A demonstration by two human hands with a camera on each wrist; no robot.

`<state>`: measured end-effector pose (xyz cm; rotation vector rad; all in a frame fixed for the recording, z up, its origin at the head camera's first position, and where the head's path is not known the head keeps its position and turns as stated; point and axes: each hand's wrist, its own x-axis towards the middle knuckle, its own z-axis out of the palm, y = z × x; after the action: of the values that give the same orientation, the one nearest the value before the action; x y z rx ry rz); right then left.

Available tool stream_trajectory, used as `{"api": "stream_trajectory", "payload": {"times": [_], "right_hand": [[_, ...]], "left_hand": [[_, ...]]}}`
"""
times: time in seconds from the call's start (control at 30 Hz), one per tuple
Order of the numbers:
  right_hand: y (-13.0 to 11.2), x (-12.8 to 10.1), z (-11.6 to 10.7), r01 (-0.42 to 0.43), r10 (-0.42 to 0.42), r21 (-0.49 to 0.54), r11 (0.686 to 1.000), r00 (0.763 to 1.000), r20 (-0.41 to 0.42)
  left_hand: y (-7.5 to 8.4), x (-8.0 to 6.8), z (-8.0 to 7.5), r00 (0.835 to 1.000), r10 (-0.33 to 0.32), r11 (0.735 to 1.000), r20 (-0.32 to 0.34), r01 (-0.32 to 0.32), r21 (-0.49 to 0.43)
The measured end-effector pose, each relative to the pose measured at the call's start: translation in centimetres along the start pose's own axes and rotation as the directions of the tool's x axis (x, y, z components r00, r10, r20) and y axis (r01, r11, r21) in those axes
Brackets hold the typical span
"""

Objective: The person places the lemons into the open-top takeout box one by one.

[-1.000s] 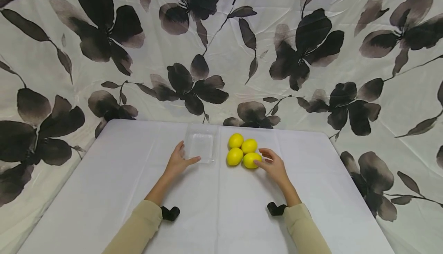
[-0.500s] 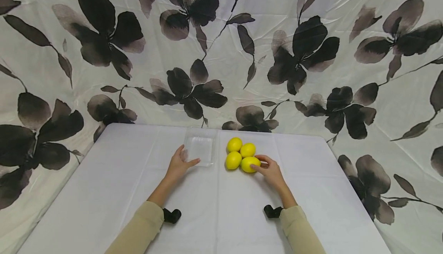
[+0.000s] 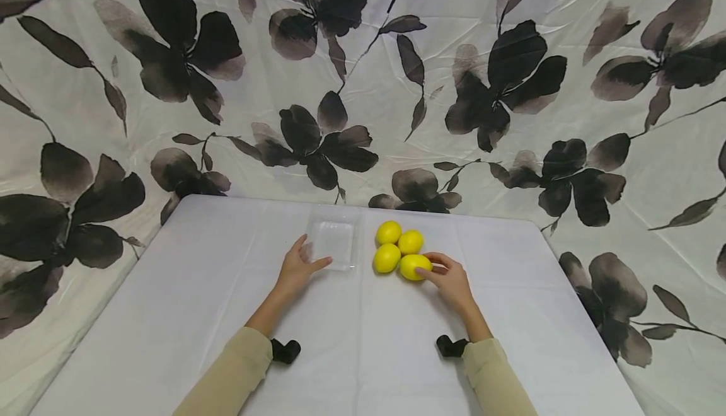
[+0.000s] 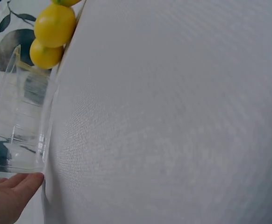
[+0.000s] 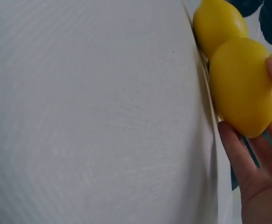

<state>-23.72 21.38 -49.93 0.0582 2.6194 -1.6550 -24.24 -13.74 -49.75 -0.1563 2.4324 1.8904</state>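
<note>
My right hand [image 3: 452, 282] grips the nearest yellow lemon [image 3: 416, 268] by its right end, thumb on the near side and fingers behind. In the right wrist view this lemon [image 5: 242, 86] fills the space between thumb and fingertips. More lemons [image 3: 387, 258] lie against it in a tight cluster on the table. A clear plastic box [image 3: 333, 247] stands to the left of them. My left hand [image 3: 295, 271] rests at the box's near left corner, thumb and fingers spread and fairly straight. The left wrist view has its fingertips at the box wall [image 4: 21, 130].
A white cloth covers the table [image 3: 357, 340]. Its back edge runs just behind the box and lemons. Beyond hangs a pale curtain [image 3: 397, 88] printed with dark flowers. Black straps [image 3: 285, 351] show at both wrists below beige sleeves.
My right hand has moved in slightly to the left and closed its fingers round the nearest lemon. The left hand stays at the box corner. The head view has shifted a little.
</note>
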Motion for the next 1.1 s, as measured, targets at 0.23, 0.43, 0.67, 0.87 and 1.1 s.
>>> {"api": "stream_trajectory", "payload": {"times": [0.23,0.43,0.67,0.87,1.1], "right_hand": [[-1.4,0.1,-0.1,0.044,-0.044,0.031,0.999,0.999,0.008],[-3.0,0.6,0.0,0.076,-0.076,0.05,0.996,0.997,0.005],[-5.1,1.9,1.3,0.102,-0.104,0.068,0.992,0.994,0.02],[-8.1,2.4,3.6,0.134,-0.14,0.096,0.986,0.988,0.059],[-9.8,3.3,7.6,0.163,-0.173,0.092,0.982,0.979,0.105]], "left_hand": [[0.0,-0.5,-0.2,1.0,-0.001,1.0,-0.026,0.002,0.028],[0.2,-0.7,0.7,0.997,0.031,0.994,-0.066,-0.024,0.109],[0.3,-0.9,1.6,0.994,0.046,0.99,-0.099,-0.032,0.14],[0.4,-1.1,1.6,0.994,0.049,0.987,-0.099,-0.033,0.156],[0.3,-1.4,1.6,0.993,0.039,0.987,-0.108,-0.021,0.158]]}}
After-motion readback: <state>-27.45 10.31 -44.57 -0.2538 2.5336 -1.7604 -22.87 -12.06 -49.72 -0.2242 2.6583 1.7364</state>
